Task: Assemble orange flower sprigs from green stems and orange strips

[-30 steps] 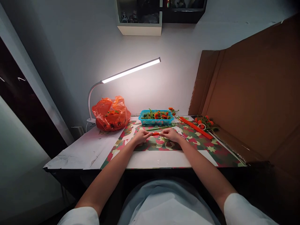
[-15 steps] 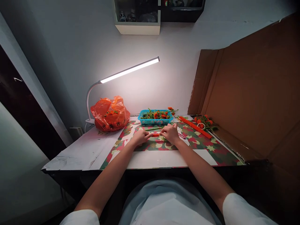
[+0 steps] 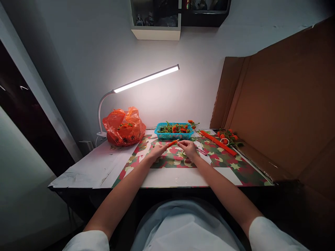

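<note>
Both my hands rest on the patterned red and green paper (image 3: 230, 167) in the middle of the desk. My left hand (image 3: 156, 152) pinches the near end of a short orange stick (image 3: 172, 143) that tilts up toward the basket. My right hand (image 3: 187, 147) pinches the stick's far end with its fingers closed. A thin green stem lies just behind the hands. Right beyond them stands a blue basket (image 3: 173, 132) with green stems and orange flower heads.
An orange plastic bag (image 3: 124, 127) sits at the back left beside a lit white desk lamp (image 3: 141, 81). A long orange strip (image 3: 218, 142) and a bunch of orange flowers (image 3: 228, 137) lie at the right. Cardboard (image 3: 282, 108) walls the right side. White paper (image 3: 96, 167) covers the left.
The orange stick lay level between my hands; now its right end is raised toward the basket. My right hand moved slightly back and my left hand has shifted a little.
</note>
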Tool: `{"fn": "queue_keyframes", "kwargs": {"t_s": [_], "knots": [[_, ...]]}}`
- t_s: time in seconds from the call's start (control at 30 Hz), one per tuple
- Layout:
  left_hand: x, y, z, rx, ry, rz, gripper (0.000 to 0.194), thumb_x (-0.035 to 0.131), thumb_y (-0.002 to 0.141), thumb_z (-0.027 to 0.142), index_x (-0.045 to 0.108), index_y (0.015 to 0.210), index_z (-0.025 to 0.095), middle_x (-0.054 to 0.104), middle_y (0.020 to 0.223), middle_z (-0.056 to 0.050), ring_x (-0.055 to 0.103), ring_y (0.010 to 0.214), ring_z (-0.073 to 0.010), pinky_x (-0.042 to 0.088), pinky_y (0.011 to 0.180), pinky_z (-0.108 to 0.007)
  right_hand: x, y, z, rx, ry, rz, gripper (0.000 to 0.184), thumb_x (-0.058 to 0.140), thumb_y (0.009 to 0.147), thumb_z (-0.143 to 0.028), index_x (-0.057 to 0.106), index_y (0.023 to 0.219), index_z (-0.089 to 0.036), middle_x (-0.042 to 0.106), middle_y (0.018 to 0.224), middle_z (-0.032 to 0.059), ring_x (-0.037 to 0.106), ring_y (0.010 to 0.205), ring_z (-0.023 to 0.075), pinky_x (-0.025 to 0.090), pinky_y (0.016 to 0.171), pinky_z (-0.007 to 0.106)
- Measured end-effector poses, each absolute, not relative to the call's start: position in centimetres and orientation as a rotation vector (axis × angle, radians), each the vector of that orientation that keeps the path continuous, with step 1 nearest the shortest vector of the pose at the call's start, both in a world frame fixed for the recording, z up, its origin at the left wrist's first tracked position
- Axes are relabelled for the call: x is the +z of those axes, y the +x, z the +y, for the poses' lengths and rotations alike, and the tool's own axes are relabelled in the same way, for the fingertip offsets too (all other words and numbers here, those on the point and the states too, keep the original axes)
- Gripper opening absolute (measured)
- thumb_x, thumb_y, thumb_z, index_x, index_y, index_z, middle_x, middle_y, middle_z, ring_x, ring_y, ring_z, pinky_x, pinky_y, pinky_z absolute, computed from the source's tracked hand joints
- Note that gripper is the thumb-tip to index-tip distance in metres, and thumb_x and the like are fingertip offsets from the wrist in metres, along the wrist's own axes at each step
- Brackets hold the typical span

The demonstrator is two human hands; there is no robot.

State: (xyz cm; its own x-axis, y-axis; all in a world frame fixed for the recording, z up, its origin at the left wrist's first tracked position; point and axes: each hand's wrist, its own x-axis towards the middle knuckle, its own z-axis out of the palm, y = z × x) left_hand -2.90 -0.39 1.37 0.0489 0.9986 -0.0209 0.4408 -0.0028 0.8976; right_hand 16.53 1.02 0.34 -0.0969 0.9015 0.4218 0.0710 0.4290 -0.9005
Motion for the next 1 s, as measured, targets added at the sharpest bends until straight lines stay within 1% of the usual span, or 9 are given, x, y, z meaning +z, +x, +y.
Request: {"fn": "queue_keyframes", "kwargs": {"t_s": [0.1,0.23,0.33,0.4,0.57,0.67,0.77,0.87,1.0], "knots": [[1.6,-2.9,-0.3,0.982,1.697,1.321,0.058,0.046,0.077,0.071,0.035,0.052,0.021,0.021,0.048,0.006,0.016,0.045,-0.0073,0.012,0.045,-0.026,0.8,16.9,1.2,1.101,-0.861,-1.468,0.043,0.074,0.057,-0.059,0.072,0.074,-0.019,0.067,0.071,0.0028,0.055,0.067,0.0146,0.040,0.060,0.027],[1.4,-3.6,0.0,1.001,1.914,1.199,0.061,0.047,0.073,0.074,0.032,0.049,0.020,0.020,0.050,0.005,0.017,0.048,-0.0074,0.011,0.049,-0.026,1.1,18.1,1.7,1.256,-0.891,-1.564,0.043,0.079,0.051,-0.056,0.070,0.066,-0.017,0.061,0.063,0.0013,0.050,0.060,0.0111,0.035,0.055,0.025],[1.2,-4.1,-0.1,0.897,2.093,1.230,0.061,0.048,0.072,0.073,0.036,0.049,0.018,0.020,0.049,0.006,0.019,0.048,-0.0072,0.012,0.049,-0.026,1.0,19.3,2.1,1.231,-1.029,-1.670,0.042,0.084,0.043,-0.051,0.069,0.059,-0.015,0.058,0.056,0.0001,0.043,0.052,0.0086,0.029,0.051,0.025],[1.2,-4.2,-0.3,0.798,2.180,1.324,0.058,0.046,0.076,0.069,0.040,0.050,0.018,0.025,0.046,0.005,0.023,0.046,-0.0076,0.013,0.049,-0.026,0.9,19.9,2.3,1.144,-1.087,-1.750,0.038,0.084,0.043,-0.047,0.070,0.059,-0.015,0.059,0.055,0.0003,0.044,0.052,0.0094,0.030,0.051,0.025],[1.8,-3.6,-0.9,0.660,2.428,1.528,0.051,0.047,0.080,0.059,0.050,0.050,0.017,0.040,0.046,0.002,0.033,0.049,-0.0103,0.017,0.050,-0.026,1.0,19.9,1.8,0.733,-1.257,-1.943,0.021,0.081,0.055,-0.036,0.072,0.060,-0.018,0.066,0.060,0.0020,0.053,0.058,0.0139,0.034,0.058,0.027],[2.1,-3.3,-1.1,0.631,2.427,1.620,0.051,0.044,0.082,0.058,0.053,0.051,0.018,0.048,0.048,0.000,0.035,0.049,-0.0114,0.018,0.051,-0.027,1.4,19.1,1.1,0.392,-1.326,-1.969,0.011,0.078,0.064,-0.031,0.073,0.062,-0.021,0.068,0.063,0.0012,0.057,0.064,0.0153,0.034,0.070,0.030],[2.1,-3.2,-1.1,0.632,2.353,1.688,0.054,0.042,0.083,0.060,0.056,0.052,0.018,0.051,0.048,-0.001,0.037,0.048,-0.0122,0.019,0.052,-0.027,1.6,18.3,0.4,0.166,-1.332,-1.966,0.016,0.072,0.074,-0.031,0.071,0.062,-0.021,0.071,0.069,0.0015,0.059,0.070,0.0157,0.029,0.079,0.033],[1.9,-3.0,-1.0,0.655,2.275,1.723,0.056,0.041,0.082,0.063,0.057,0.052,0.018,0.049,0.046,-0.001,0.039,0.047,-0.0130,0.022,0.051,-0.027,1.5,17.9,0.1,0.016,-1.285,-1.977,0.023,0.066,0.081,-0.030,0.067,0.061,-0.020,0.070,0.072,0.0019,0.058,0.073,0.0156,0.025,0.079,0.033],[1.4,-2.7,-0.5,0.740,2.111,1.738,0.058,0.041,0.079,0.069,0.057,0.055,0.018,0.047,0.044,0.000,0.041,0.045,-0.0137,0.023,0.049,-0.027,1.2,17.5,0.0,-0.169,-1.237,-1.941,0.025,0.062,0.085,-0.029,0.063,0.063,-0.018,0.067,0.068,0.0022,0.055,0.073,0.0164,0.023,0.079,0.033]]}}
